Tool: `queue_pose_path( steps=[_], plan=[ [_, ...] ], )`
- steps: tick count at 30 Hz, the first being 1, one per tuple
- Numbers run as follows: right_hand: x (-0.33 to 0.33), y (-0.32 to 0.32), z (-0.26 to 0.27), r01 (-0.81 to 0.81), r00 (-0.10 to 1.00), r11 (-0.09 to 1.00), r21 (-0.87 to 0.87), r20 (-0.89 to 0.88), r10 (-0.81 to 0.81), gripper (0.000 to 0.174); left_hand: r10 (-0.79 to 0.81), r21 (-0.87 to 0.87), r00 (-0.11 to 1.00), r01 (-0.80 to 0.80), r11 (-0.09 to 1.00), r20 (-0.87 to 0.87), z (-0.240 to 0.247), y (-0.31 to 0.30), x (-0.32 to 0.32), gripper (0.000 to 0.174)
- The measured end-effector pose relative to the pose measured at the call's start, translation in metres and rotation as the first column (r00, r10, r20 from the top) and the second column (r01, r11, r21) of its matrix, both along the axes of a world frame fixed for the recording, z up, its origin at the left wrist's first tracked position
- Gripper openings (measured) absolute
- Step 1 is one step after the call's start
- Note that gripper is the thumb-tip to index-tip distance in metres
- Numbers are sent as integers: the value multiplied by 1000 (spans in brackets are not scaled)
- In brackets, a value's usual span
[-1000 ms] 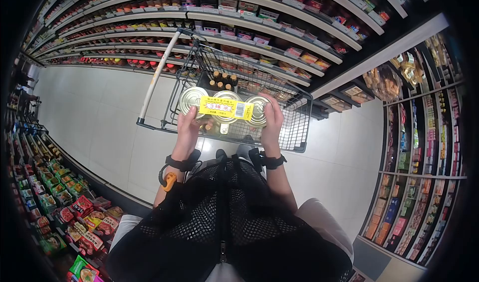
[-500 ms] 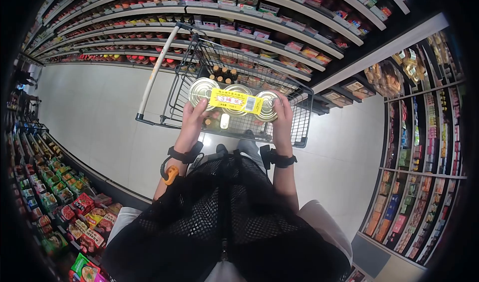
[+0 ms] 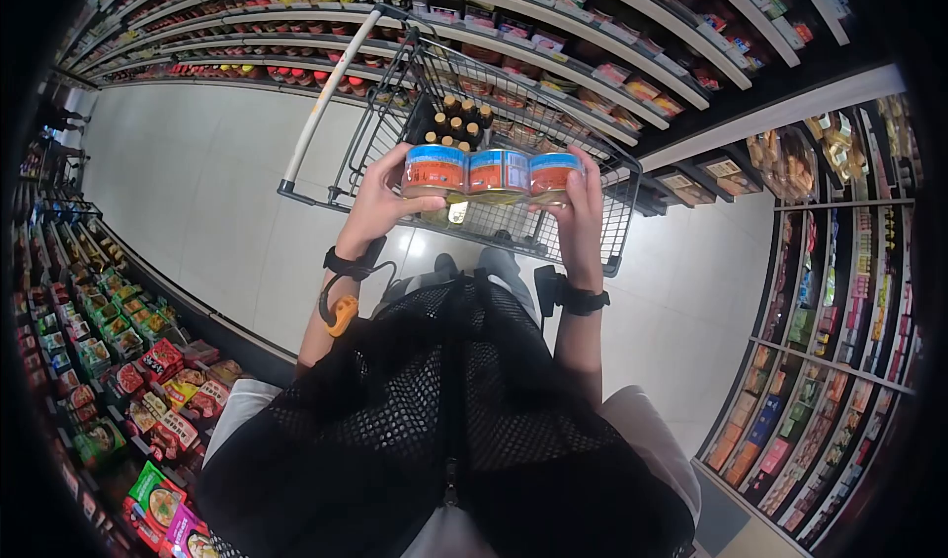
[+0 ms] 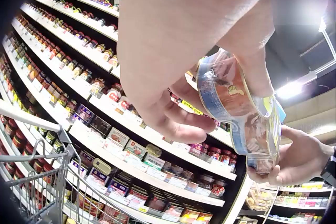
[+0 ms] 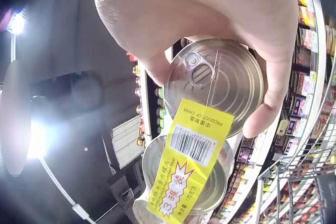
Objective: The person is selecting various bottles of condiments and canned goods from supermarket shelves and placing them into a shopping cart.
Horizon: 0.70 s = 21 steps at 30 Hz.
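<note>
Between my two hands is a three-pack of cans [image 3: 499, 175], wrapped in clear film, its blue and orange sides facing up in the head view. My left hand [image 3: 378, 200] grips the left end can, thumb across its near side. The right hand [image 3: 583, 207] holds the can at the other end. In the right wrist view, fingers and thumb curl round a silver can lid [image 5: 231, 87] with a pull tab. A yellow label [image 5: 184, 166] with a barcode runs along the lids. The pack is held above a shopping cart [image 3: 622, 232].
Several dark bottles with tan caps [image 3: 459, 121] stand in the cart. Its pale handle [image 3: 331, 104] is on the left. Long shelves of jars and packets [image 4: 100, 85] run beyond the cart. Bagged food [image 3: 168, 400] fills a display at lower left, and another rack [image 3: 839, 301] stands right.
Both hands have tilted the can pack, so the colored sides now show instead of the lids and yellow label. The cart sits slightly higher and further right in the head view.
</note>
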State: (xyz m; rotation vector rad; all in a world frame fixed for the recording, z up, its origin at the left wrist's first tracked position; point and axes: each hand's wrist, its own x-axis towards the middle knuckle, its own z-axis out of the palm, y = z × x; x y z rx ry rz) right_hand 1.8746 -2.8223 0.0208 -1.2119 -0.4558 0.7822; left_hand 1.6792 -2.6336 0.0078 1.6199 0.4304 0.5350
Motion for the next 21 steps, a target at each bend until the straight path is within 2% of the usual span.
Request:
queue_pose_path(
  steps=[6, 8, 10, 12, 16, 19, 21],
  plan=[
    [3, 1, -1, -27, 1000, 1000, 7, 12, 27, 47, 36, 23, 999, -36, 999, -33, -5, 1, 0, 58],
    [4, 2, -7, 57, 997, 998, -11, 60, -56, 50, 31, 31, 999, -30, 999, -36, -2, 3, 2, 56],
    [4, 3, -10, 59, 995, 998, 6, 83, -60, 51, 22, 38, 999, -21, 999, -37, 0, 3, 3, 54],
    [3, 2, -12, 62, 992, 998, 23, 106, -64, 53, 14, 137, 1000, -15, 990, 7, 1, 3, 5, 51],
    [6, -3, -17, 14, 1000, 999, 41, 17, -15, 53, 46, 197, 998, -38, 980, -35, 8, -1, 5, 44],
    [14, -3, -19, 5, 1000, 998, 55, 3, -5, 53, 45, 280, 998, -57, 958, 48, 8, 1, 12, 39],
    [19, -4, -17, -38, 986, 992, 122, -159, 57, 53, 82, 534, 987, -143, 833, 137, 12, 2, 17, 36]
  ],
)
